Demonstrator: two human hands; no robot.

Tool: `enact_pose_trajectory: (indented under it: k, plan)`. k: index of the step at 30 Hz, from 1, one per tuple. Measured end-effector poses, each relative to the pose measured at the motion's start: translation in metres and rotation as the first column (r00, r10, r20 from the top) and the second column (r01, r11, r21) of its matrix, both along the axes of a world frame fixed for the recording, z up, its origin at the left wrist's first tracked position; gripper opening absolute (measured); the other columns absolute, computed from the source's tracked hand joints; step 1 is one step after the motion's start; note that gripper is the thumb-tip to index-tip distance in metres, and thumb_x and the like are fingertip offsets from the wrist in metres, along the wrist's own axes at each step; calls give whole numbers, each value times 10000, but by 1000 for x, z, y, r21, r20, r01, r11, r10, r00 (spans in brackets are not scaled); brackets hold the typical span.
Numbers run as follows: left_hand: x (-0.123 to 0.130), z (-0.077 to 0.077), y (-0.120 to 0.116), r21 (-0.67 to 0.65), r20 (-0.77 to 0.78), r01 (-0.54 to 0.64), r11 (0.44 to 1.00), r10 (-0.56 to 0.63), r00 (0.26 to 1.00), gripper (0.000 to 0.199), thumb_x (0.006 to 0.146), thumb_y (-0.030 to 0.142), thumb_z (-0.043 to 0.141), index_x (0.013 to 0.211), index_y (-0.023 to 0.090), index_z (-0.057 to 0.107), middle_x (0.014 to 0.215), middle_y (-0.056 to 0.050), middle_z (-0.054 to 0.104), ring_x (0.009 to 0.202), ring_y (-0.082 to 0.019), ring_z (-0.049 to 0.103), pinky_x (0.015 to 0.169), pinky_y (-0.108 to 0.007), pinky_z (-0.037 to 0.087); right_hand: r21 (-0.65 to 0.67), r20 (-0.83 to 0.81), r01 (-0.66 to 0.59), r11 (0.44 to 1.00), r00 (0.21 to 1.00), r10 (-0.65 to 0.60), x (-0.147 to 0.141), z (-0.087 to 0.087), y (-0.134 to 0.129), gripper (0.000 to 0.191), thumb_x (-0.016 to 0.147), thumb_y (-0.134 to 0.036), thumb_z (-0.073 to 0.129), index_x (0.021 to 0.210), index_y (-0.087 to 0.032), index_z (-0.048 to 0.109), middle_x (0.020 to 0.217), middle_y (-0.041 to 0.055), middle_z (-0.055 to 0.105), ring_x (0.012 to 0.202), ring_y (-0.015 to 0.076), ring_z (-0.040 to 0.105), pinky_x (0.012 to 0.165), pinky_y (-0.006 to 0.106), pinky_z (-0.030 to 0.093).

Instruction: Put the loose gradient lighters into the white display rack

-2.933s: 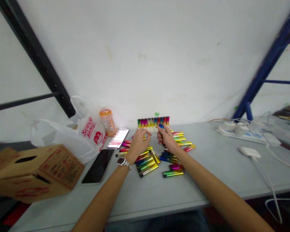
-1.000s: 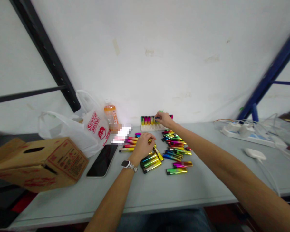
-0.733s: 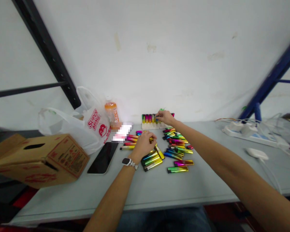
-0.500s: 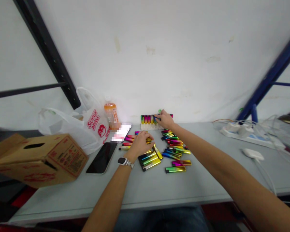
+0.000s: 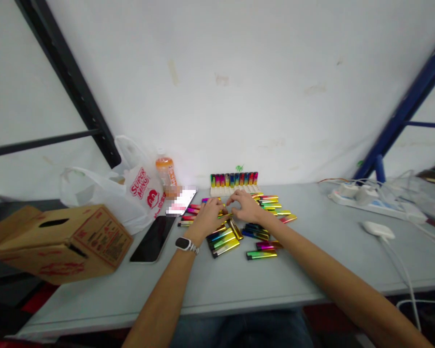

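Many shiny multicoloured lighters lie in loose piles on the grey table. My left hand (image 5: 210,217), with a watch on its wrist, is bent over the left pile (image 5: 224,241), and a lighter (image 5: 223,211) shows between its thumb and fingers. Close beside it, my right hand (image 5: 247,208) reaches in from the right, its thumb and forefinger apart and pointing at the left fingertips. Under and around the right hand are lighters of the right pile (image 5: 261,233). Behind both hands, a row of lighters (image 5: 232,180) stands upright in a whitish holder (image 5: 217,191) against the wall.
On the left are a cardboard box (image 5: 83,241), a white plastic bag (image 5: 130,193), an orange drink bottle (image 5: 166,171), a black phone (image 5: 153,239) and a second, bright-screened phone (image 5: 188,198). A power strip (image 5: 377,203) and a white charger (image 5: 378,229) with cables lie right.
My right hand has left the upright row and come down toward my left hand. The row now shows in full. Some lighters of the right pile have shifted; my left hand has hardly moved.
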State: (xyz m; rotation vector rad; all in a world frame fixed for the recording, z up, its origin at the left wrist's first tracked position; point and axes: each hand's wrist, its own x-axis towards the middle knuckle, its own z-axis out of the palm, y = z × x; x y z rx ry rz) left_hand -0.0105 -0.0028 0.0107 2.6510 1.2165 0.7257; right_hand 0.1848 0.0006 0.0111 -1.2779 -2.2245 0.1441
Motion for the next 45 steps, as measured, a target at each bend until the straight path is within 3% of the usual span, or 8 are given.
enact_pose_trajectory:
  k: [4, 10, 17, 21, 27, 31, 35, 45]
  plan:
    - [11, 0, -1, 77, 9, 19, 997, -19, 1000, 109, 913, 229, 573, 928, 185, 671, 1025, -78, 625, 1024, -243, 581, 887, -380, 456, -46, -194, 18, 999, 981, -27, 0, -1, -14, 150, 880, -268, 593, 943, -159, 675, 934, 63, 614, 868, 185, 555, 801, 299, 409]
    - [23, 2, -4, 38, 280, 74, 997, -81, 956, 173, 964, 239, 477, 1023, 209, 637, 982, -52, 672, 933, -203, 629, 860, -334, 480, -172, -480, -75, 982, 877, -17, 2, -1, -22, 449, 946, -565, 474, 733, -183, 577, 662, -5, 580, 628, 134, 499, 606, 256, 351]
    - [23, 0, 0, -264, 660, 127, 956, 83, 746, 344, 792, 424, 715, 995, 158, 640, 863, -43, 674, 720, -156, 624, 665, -277, 502, -311, -856, -244, 919, 492, -159, 4, -3, -20, 410, 833, -612, 566, 757, -215, 500, 609, -19, 612, 522, 121, 517, 539, 245, 389]
    - [25, -3, 3, -351, 761, 235, 907, 130, 636, 378, 782, 514, 696, 868, 152, 632, 676, 10, 589, 601, -121, 550, 566, -240, 450, -392, -843, -328, 859, 502, -193, 2, 1, -25, 292, 792, -481, 596, 736, -206, 516, 674, 9, 660, 560, 131, 572, 529, 242, 396]
    - [39, -1, -6, -184, 669, 167, 969, -2, 743, 342, 808, 486, 689, 725, 156, 658, 651, 14, 523, 639, -123, 498, 621, -252, 423, -484, -857, -558, 674, 460, -233, -11, 6, -34, 522, 846, -684, 412, 612, -218, 437, 479, -30, 455, 424, 105, 404, 426, 232, 311]
    - [40, 1, -11, -162, 673, 135, 978, 9, 740, 347, 789, 443, 718, 1005, 173, 690, 811, -11, 566, 700, -123, 523, 620, -238, 438, -601, -797, -406, 689, 367, -479, -16, 8, -34, 501, 871, -613, 410, 558, -235, 311, 416, -94, 222, 370, 58, 128, 381, 214, 102]
    - [36, 3, -10, -199, 661, 124, 972, 40, 749, 311, 842, 445, 642, 976, 167, 678, 860, -38, 633, 730, -134, 560, 637, -244, 457, -565, -823, -290, 773, 270, -500, -14, 14, -34, 411, 890, -485, 352, 572, -226, 366, 411, -79, 260, 348, 66, 167, 374, 205, 96]
    - [35, 3, -10, -175, 579, 100, 979, 20, 815, 275, 866, 419, 607, 804, 161, 679, 761, -33, 653, 692, -149, 575, 638, -265, 450, -492, -867, -482, 725, 197, -457, -9, 16, -38, 540, 839, -706, 388, 610, -218, 418, 409, -103, 230, 367, 59, 117, 393, 201, 62]
